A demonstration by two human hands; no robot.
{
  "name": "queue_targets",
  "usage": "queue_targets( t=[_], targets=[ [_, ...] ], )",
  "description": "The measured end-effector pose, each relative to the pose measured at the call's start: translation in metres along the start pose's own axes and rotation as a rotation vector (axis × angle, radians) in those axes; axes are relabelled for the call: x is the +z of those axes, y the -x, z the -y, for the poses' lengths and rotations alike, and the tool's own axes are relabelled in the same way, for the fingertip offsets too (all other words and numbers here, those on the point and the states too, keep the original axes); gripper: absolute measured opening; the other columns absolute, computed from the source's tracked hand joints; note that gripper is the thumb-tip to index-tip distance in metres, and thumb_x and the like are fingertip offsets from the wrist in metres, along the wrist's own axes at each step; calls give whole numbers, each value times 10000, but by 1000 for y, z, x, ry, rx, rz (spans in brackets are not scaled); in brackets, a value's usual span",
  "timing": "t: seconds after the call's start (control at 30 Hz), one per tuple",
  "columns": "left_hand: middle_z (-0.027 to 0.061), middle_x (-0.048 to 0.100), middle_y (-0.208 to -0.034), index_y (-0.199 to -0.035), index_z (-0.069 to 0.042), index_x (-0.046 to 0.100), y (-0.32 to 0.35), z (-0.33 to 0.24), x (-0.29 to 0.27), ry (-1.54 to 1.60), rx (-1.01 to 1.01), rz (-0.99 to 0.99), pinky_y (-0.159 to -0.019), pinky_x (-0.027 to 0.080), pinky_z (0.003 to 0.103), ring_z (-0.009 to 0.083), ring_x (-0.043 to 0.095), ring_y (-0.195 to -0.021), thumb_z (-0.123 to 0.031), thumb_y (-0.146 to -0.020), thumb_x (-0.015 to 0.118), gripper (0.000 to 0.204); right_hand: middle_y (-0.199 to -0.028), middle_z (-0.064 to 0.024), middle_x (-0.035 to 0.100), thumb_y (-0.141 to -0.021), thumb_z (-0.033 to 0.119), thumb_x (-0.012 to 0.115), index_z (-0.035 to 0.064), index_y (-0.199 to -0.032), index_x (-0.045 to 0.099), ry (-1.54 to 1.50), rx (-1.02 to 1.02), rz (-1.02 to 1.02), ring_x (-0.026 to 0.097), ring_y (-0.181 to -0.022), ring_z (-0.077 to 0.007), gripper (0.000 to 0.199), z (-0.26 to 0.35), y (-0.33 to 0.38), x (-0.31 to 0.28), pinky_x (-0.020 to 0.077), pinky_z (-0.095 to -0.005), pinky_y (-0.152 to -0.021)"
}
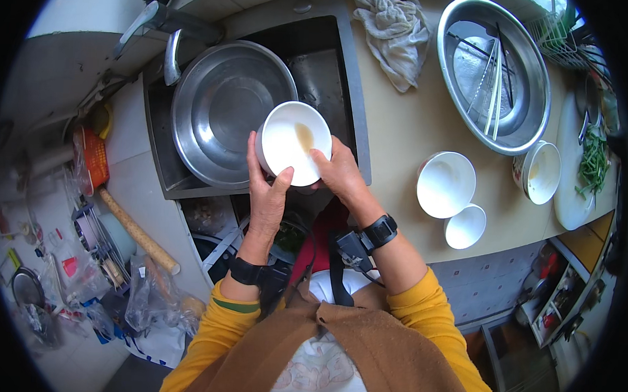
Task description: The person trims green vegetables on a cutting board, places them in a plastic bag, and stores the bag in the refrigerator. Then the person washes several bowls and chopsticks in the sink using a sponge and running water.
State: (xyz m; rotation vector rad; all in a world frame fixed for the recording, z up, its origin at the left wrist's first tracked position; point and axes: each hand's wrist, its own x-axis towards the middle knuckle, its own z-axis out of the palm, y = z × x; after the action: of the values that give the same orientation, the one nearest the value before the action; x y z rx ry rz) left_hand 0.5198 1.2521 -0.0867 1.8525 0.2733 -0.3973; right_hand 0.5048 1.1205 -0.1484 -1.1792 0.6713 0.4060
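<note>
A white bowl [283, 141] is held between my two hands above the front right part of the sink, tilted so its inside shows. A small pool of brownish liquid [303, 136] lies in it. My left hand [265, 198] grips its near left side, thumb at the rim. My right hand [340, 171] holds the right side, its thumb over the rim; the fingers beneath are hidden. Just behind the bowl, a large steel basin [223, 117] rests in the dark sink [325, 79], and the bowl overlaps its right rim.
On the counter [392, 136] to the right stand two white bowls [447, 183] [466, 227], a patterned bowl [541, 173] and a steel basin [448, 69] holding chopsticks. A crumpled cloth [395, 40] lies behind. Chopped greens [593, 157] sit on a white board [570, 198]. The faucet [172, 56] is back left.
</note>
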Motion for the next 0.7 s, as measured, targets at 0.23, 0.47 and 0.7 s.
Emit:
queue_targets(
  t=[0.23, 0.47, 0.7],
  targets=[
    [169, 538, -1247, -1440, -76, 373, -17, 4, -22, 122, -234, 74, -634, 556, 261, 222, 617, -1049, -504, -836, 521, 755, -881, -181, 691, -947, 253, 516, -62, -1123, 607, 376, -158, -56, 683, -832, -301, 372, -6, -14, -11, 534, -399, -769],
    [132, 669, -969, -1251, 27, 513, -26, 3, -25, 171, -359, 143, -545, 539, 260, 182, 676, -854, -600, -808, 543, 769, -1103, -142, 645, -938, 360, 534, 26, -1317, 519, 57, 49, 151, 644, -985, -244, 506, 14, -12, -24, 539, -398, -839],
    [134, 659, -1038, -1293, -12, 502, -26, 2, -19, 289, -463, 170, -567, 554, 305, 201, 672, -902, -628, -827, 522, 773, -1295, -166, 515, -938, 433, 450, 44, -1425, 335, -111, 166, 211, 563, -1119, -301, 633, 37, 12, -22, 537, -460, -806]
  ],
)
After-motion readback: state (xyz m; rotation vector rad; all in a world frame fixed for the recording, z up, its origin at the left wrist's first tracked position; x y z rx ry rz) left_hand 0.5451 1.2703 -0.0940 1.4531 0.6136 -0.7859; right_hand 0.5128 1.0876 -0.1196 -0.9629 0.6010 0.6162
